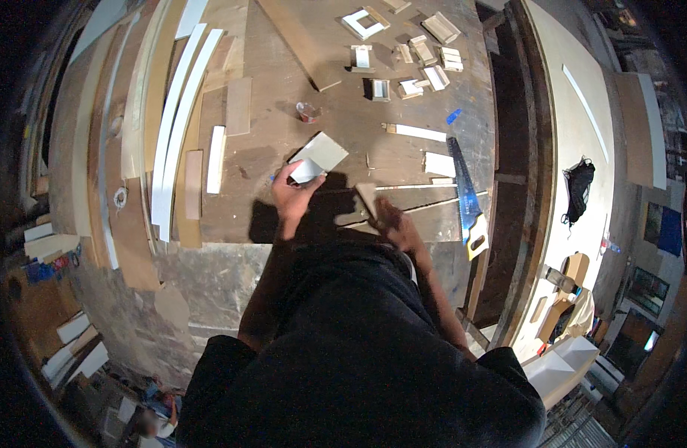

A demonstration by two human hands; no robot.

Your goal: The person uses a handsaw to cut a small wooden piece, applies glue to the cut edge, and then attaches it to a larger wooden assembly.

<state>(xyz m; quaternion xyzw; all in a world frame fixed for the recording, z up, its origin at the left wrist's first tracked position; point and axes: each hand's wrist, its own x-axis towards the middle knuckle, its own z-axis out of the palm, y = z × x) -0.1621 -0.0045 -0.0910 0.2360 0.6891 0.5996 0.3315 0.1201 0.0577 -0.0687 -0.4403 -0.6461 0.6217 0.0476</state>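
Observation:
My left hand (pixel 293 193) is closed around a small rectangular board piece (pixel 325 151), pale on top, with a white face folded toward me. It is held over the brown worktable (pixel 269 209). To the right, my right hand (pixel 397 226) grips a short flat strip of wood (pixel 367 200), tilted up at the table's near edge; the fingers are slightly blurred. A small clear cup (pixel 308 113) with reddish stuff inside stands just beyond the left hand. Beyond the right hand lie thin wood strips (pixel 414 186) and a handsaw (pixel 464 187) with a yellow and black handle.
Several small assembled wooden pieces (pixel 435 78) and a square frame (pixel 366 23) lie at the far right. Long white strips (pixel 181 127) and boards cover the left side. Past a dark gap on the right, a pale panel (pixel 560 104) holds a black mesh item (pixel 579 191).

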